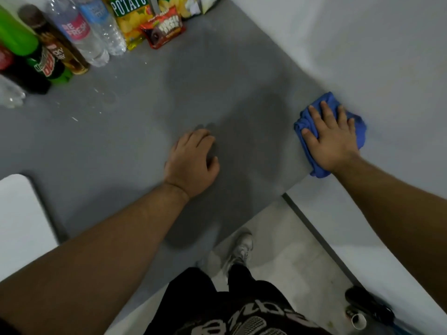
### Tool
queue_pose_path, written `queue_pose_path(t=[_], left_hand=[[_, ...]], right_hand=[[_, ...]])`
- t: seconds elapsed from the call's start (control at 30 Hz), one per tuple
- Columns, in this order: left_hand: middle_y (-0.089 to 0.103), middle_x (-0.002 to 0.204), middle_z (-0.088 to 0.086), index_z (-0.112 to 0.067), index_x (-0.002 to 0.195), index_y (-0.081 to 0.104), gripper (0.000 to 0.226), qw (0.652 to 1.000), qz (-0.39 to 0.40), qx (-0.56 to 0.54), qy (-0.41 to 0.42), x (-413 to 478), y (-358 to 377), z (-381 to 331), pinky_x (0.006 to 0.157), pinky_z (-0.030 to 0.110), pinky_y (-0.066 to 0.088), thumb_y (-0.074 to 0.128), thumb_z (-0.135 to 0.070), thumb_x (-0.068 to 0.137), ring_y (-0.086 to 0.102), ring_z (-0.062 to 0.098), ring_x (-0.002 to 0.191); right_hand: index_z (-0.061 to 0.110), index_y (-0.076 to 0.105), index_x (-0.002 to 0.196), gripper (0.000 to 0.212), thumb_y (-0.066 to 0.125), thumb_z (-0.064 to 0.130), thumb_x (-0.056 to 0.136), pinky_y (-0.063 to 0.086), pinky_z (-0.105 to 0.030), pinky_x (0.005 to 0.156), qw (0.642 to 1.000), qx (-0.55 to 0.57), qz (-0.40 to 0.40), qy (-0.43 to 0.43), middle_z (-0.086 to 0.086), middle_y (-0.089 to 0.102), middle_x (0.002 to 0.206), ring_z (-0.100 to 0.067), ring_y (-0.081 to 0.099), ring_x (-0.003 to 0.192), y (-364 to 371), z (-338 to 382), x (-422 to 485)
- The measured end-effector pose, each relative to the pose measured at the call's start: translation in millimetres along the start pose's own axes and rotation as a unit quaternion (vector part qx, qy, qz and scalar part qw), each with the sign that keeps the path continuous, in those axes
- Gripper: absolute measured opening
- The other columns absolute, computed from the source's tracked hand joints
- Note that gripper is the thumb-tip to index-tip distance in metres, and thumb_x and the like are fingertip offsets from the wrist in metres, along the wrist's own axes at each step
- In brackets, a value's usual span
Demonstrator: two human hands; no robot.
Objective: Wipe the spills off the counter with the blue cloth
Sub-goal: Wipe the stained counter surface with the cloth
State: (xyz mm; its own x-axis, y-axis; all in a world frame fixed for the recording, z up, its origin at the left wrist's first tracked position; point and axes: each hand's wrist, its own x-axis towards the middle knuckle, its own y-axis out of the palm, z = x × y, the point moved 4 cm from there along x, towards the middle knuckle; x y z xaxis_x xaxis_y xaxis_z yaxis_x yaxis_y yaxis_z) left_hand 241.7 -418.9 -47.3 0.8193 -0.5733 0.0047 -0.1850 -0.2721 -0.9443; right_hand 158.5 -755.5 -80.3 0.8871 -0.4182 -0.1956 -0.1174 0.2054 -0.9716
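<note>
From the head view we press our right hand (330, 139), fingers spread flat, on the blue cloth (307, 130) at the right edge of the gray table (145, 141), while our left hand (192, 163) rests loosely open mid-table.

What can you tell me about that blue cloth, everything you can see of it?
The blue cloth is a soft, bunched-up rag, folded and creased rather than spread flat. It lies at the right edge of the grey counter, up against the pale wall. The right hand presses flat on top of it, fingers spread, covering its middle, so only its edges show around the hand. The left hand rests apart on the counter, not touching it.
</note>
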Motion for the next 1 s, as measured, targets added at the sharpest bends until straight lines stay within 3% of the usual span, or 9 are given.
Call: queue_pose_path(t=[0.37,0.7,0.87,1.0], left_hand=[[0.062,0.138,0.007,-0.012,0.123,0.067,0.036,0.996,-0.074,-0.054,-0.002,-96.3,-26.7,67.6,0.112,0.047,0.042,0.063,-0.025,0.09,0.056,0.032,0.128],[0.061,0.141,0.011,-0.011,0.126,0.065,0.035,0.993,-0.085,-0.051,-0.058,-183.9,-70.0,169.1,0.113,0.052,0.042,0.063,-0.018,0.092,0.054,0.036,0.129],[0.061,0.14,0.012,-0.01,0.126,0.066,0.037,0.992,-0.089,-0.031,-0.084,-206.3,-78.1,200.6,0.115,0.052,0.04,0.064,-0.02,0.091,0.055,0.037,0.128],[0.06,0.142,0.008,-0.015,0.126,0.064,0.037,0.987,-0.098,-0.03,-0.121,-208.7,-80.4,219.9,0.122,0.056,0.029,0.059,-0.028,0.092,0.051,0.033,0.133]], right_hand=[[0.029,0.021,0.165,0.072,0.016,0.064,0.103,0.01,-0.061,0.125,0.994,-0.018,-0.012,-0.109,-0.003,0.017,0.173,-0.04,0.01,0.158,41.8,134.5,-103.6],[0.035,0.002,0.166,0.075,-0.002,0.071,0.1,0.002,-0.058,0.128,0.984,-0.033,0.027,-0.171,0.002,-0.003,0.175,-0.032,-0.01,0.16,86.5,278.6,-210.8],[0.036,0.002,0.166,0.071,0.011,0.069,0.104,-0.004,-0.054,0.128,0.972,-0.039,0.034,-0.228,0.005,-0.005,0.174,-0.027,-0.017,0.159,106.9,331.7,-253.6],[0.037,0.008,0.166,0.067,0.021,0.066,0.106,-0.003,-0.056,0.126,0.951,-0.055,0.054,-0.3,0.004,0.001,0.175,-0.029,-0.013,0.159,117.8,361.9,-273.8]])
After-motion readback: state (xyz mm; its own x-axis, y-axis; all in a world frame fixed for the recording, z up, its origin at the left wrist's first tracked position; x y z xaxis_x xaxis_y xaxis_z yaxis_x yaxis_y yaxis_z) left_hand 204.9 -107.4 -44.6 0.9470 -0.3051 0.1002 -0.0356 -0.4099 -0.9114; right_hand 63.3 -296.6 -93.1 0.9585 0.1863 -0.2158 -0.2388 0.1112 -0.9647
